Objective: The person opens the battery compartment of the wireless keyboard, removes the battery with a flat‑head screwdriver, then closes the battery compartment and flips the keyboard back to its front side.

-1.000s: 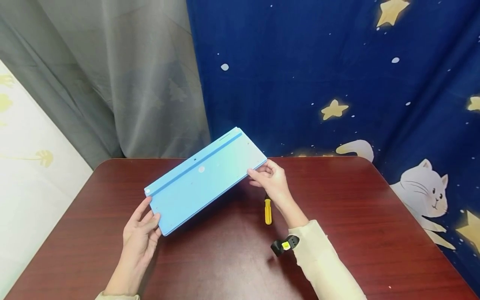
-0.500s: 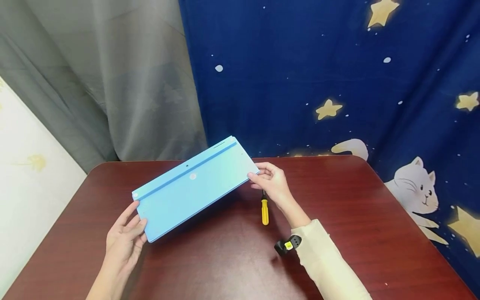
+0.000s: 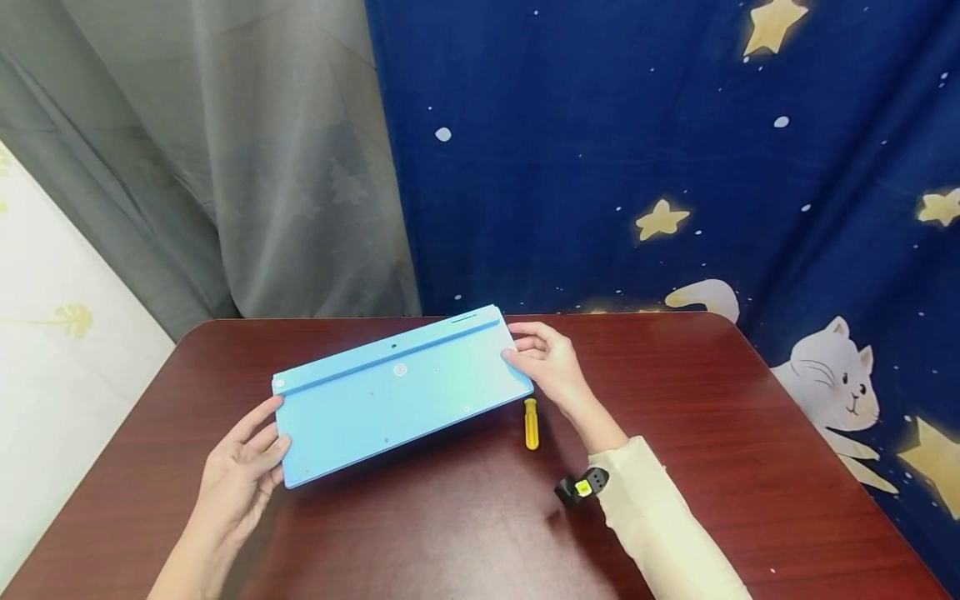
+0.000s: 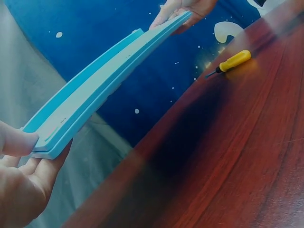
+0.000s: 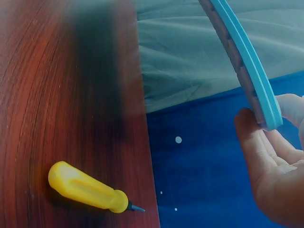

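A light blue keyboard (image 3: pixel 420 408) is held up off the table, its underside facing the head camera and its right end higher than its left. My left hand (image 3: pixel 238 471) grips the left end, thumb on the underside. At the other end my right hand (image 3: pixel 553 365) pinches the short edge between thumb and fingers. Keys show along the far face of the keyboard (image 5: pixel 247 71) in the right wrist view. On the table below my right hand lies a screwdriver (image 3: pixel 532 425) with a yellow handle; its shaft (image 5: pixel 137 208) shows in the right wrist view.
The dark red wooden table (image 3: pixel 450 533) has rounded far corners. Behind it hang a grey curtain (image 3: pixel 300 167) and a blue curtain (image 3: pixel 540 167) with stars. A small black device (image 3: pixel 581 487) is strapped at the right wrist.
The keyboard's right end has come down, so it is less steeply slanted. My left hand has shifted left with its end. The screwdriver stays in place.
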`<state>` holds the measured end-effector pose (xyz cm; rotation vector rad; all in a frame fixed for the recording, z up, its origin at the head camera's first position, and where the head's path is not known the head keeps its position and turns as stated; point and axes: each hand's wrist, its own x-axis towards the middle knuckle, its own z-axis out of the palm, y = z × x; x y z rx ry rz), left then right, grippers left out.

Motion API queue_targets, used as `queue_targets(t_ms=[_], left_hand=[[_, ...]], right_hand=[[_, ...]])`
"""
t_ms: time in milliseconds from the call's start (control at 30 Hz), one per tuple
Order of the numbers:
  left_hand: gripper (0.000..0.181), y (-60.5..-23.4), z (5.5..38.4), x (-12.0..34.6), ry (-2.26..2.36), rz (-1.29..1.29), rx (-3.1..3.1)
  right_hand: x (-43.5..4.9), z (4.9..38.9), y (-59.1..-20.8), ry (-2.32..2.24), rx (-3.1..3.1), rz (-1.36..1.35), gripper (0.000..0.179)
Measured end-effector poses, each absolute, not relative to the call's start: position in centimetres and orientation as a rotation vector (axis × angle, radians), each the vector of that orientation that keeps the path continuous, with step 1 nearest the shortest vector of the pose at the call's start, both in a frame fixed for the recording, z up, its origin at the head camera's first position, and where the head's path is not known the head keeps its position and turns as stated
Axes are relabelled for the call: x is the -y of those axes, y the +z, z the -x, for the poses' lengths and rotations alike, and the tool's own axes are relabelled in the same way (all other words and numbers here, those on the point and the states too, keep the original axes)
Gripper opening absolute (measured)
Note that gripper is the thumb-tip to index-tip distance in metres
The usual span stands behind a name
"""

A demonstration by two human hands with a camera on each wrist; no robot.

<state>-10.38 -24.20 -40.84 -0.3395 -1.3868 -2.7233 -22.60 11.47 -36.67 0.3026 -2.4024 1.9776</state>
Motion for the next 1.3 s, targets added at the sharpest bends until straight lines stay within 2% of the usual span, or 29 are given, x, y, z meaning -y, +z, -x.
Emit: queue_targets(t_ms=[567, 1133, 1300], left_hand=[[0.049, -40.4, 12.4, 26.6, -2.645, 0.399, 1.683], [0.05, -41.7, 15.6, 29.8, -2.531, 0.132, 2.027], [0.046, -42.1, 16.5, 30.4, -2.35, 0.032, 2.194]], right_hand=[[-10.9, 23.9, -38.1, 2.087, 2.677, -0.185, 0.046], [-8.2, 24.7, -40.7, 2.068, 2.738, -0.098, 0.048], [-7.7, 24.8, -41.1, 2.076, 2.736, -0.091, 0.048]])
